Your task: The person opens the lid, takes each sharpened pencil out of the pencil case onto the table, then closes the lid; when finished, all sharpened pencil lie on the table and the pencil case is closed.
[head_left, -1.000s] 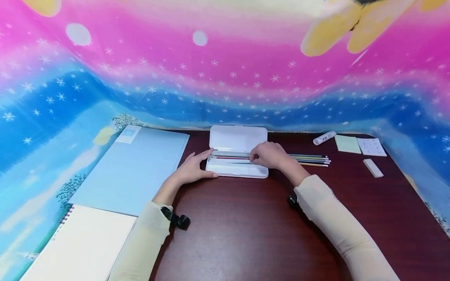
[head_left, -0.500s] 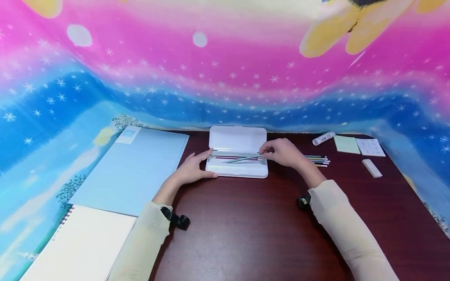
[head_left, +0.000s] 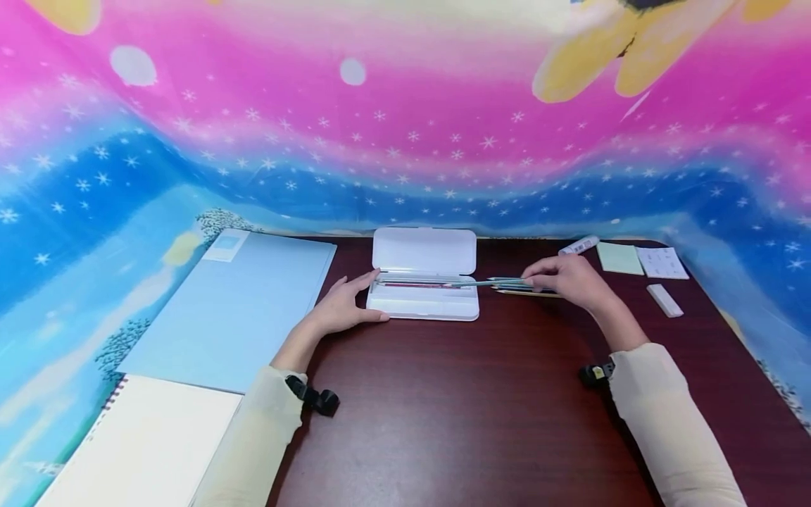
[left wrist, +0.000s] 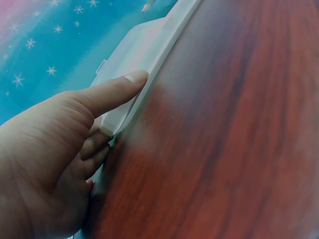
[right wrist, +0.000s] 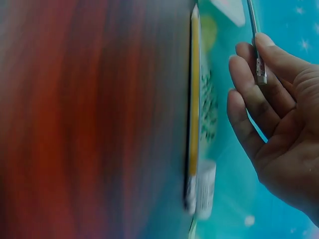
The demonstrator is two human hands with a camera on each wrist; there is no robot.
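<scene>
A white pencil case point(head_left: 423, 310) lies open at the back middle of the table, lid tipped back, with a few pencils point(head_left: 405, 283) inside. My left hand point(head_left: 338, 306) holds its left end, thumb at the front edge and fingers towards the hinge; the left wrist view shows the thumb point(left wrist: 117, 92) on the rim. My right hand point(head_left: 573, 282) pinches a pencil point(right wrist: 253, 25) near its eraser end, between thumb and fingers. That pencil's pointed end reaches over the right part of the case. Below the right hand more pencils point(head_left: 524, 293) lie on the table, partly hidden.
A glue stick point(head_left: 579, 245), a pale green sticky-note pad point(head_left: 619, 258), a printed paper square point(head_left: 662, 263) and a white eraser point(head_left: 665, 301) lie at the right. At the left are a light blue folder point(head_left: 234, 317) and a spiral notebook point(head_left: 146, 443). Patterned cloth hangs behind.
My right hand has lifted a pencil from the case and drawn it to the right, over the loose pencils. My left hand stays at the case's left end.
</scene>
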